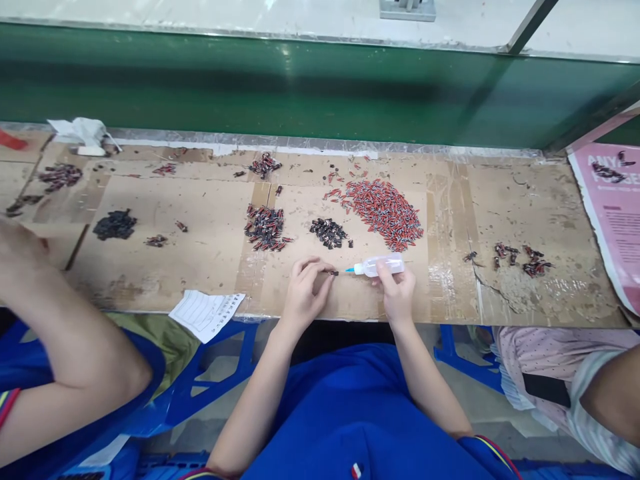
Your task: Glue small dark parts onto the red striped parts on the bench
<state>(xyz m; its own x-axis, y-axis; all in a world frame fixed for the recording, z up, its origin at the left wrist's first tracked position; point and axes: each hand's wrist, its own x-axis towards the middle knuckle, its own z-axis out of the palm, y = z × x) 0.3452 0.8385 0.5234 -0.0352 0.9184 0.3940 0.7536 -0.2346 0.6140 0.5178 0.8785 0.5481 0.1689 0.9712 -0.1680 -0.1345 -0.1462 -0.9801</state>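
Observation:
Between the thumb and fingertips of my left hand (307, 293) is a small dark part (333, 273), too small to make out fully. My right hand (397, 291) is closed around a clear squeeze bottle (383, 265) with a white collar and a blue needle tip (351, 269). The bottle lies nearly level, its tip pointing left, a short gap from the small part. Just beyond my hands sits a pile of small black parts (330, 233). Behind it spreads a large heap of red and silver parts (385, 212). A mixed dark and red pile (266, 227) lies to the left.
Cardboard (200, 220) covers the bench. A black pile (115, 225) lies left, and small clusters (535, 260) lie right. A paper slip (206, 313) hangs over the front edge. Co-workers sit on both sides, one arm (75, 340) close on the left. A green panel (280, 87) stands behind.

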